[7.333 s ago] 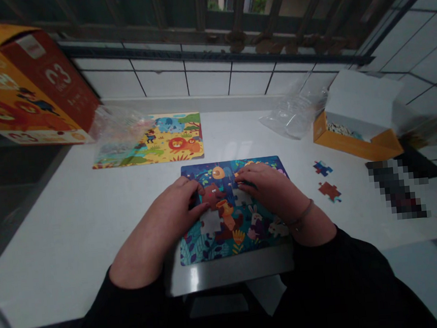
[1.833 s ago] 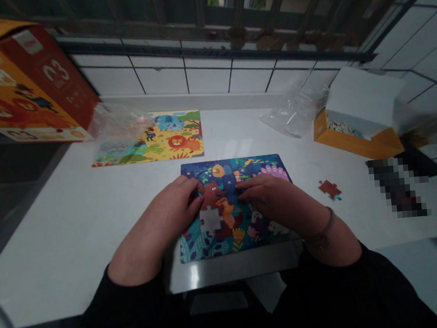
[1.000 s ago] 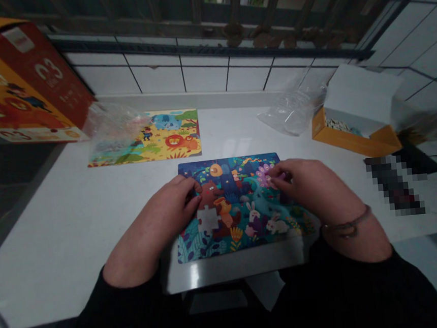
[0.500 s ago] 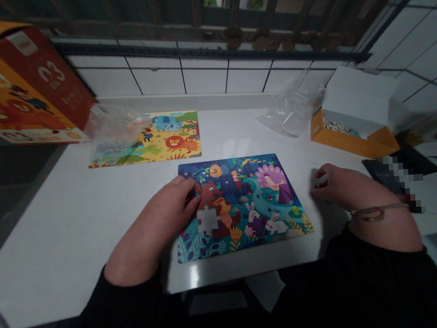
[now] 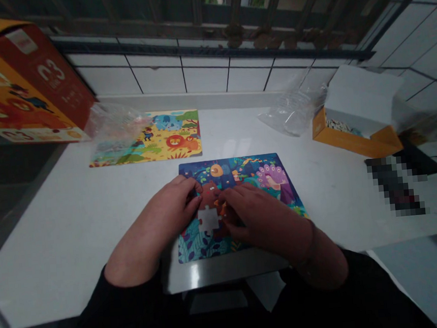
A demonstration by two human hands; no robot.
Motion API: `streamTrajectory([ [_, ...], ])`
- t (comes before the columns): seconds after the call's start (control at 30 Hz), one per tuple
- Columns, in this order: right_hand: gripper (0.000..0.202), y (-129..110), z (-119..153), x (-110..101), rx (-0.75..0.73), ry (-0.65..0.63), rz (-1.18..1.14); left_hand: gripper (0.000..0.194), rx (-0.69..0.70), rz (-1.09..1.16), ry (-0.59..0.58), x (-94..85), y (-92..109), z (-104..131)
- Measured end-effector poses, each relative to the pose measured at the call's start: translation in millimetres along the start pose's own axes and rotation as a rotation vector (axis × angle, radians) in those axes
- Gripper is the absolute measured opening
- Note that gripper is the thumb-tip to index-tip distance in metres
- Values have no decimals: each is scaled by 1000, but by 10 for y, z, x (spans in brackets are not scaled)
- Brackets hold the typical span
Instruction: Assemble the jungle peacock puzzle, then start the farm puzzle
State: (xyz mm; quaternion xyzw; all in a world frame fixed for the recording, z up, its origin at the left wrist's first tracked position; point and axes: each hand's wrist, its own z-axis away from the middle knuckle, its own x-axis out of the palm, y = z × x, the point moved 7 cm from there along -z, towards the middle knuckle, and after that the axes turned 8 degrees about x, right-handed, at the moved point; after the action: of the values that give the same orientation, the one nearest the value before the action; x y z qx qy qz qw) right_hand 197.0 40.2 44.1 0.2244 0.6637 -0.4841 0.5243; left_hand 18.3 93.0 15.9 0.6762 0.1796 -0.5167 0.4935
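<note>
A jigsaw puzzle (image 5: 226, 250) with bears, rabbits and a peacock lies flat on the white counter. It has one piece-shaped gap (image 5: 208, 219) at its left side, where the pale surface shows. My left hand (image 5: 178, 203) rests on the puzzle's left edge, fingers bent over the bear picture and thumb apart from them. Over the middle, just right of the gap, my right hand (image 5: 253, 212) reaches down with bent fingers and its thumb spread from them. No loose piece shows in either hand, though the undersides of the fingers are hidden.
A second puzzle picture (image 5: 174, 137) with lions lies behind, partly under a clear plastic bag (image 5: 113, 122). A large orange box (image 5: 24, 84) stands back left. At right are another clear bag (image 5: 290, 114), an open orange box (image 5: 350, 139) holding small pieces, and a blurred dark object (image 5: 394, 187).
My right hand has swung left from beside the puzzle to over its middle, near the gap. My left hand stays at the left edge, and the gap looks the same.
</note>
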Motion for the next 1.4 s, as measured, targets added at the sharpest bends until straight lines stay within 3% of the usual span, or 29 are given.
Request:
streamTrajectory([
  [0.1, 48, -133, -54, 106, -45, -26, -41, 8, 1, 8, 13, 6, 3, 1],
  [0.3, 55, 161, 17, 10, 8, -45, -106, 9, 30, -1, 20, 10, 0, 7],
  [0.5, 30, 211, 27, 41, 67, -48, -28, 8, 39, 0, 24, 26, -21, 2],
  [0.73, 27, 187, 56, 35, 133, -21, 25, 8, 20, -1, 20, 34, -42, 8],
  [0.97, 57, 197, 52, -18, 1, 37, 7, 7, 33, -6, 11, 34, -33, -4],
  [1.13, 25, 102, 34, -20, 100, 23, 0, 8, 41, 0, 20, 48, -41, -6],
  [1.4, 33, 89, 36, 115, 31, -57, -96, 8, 44, 15, 18, 42, -39, 3],
])
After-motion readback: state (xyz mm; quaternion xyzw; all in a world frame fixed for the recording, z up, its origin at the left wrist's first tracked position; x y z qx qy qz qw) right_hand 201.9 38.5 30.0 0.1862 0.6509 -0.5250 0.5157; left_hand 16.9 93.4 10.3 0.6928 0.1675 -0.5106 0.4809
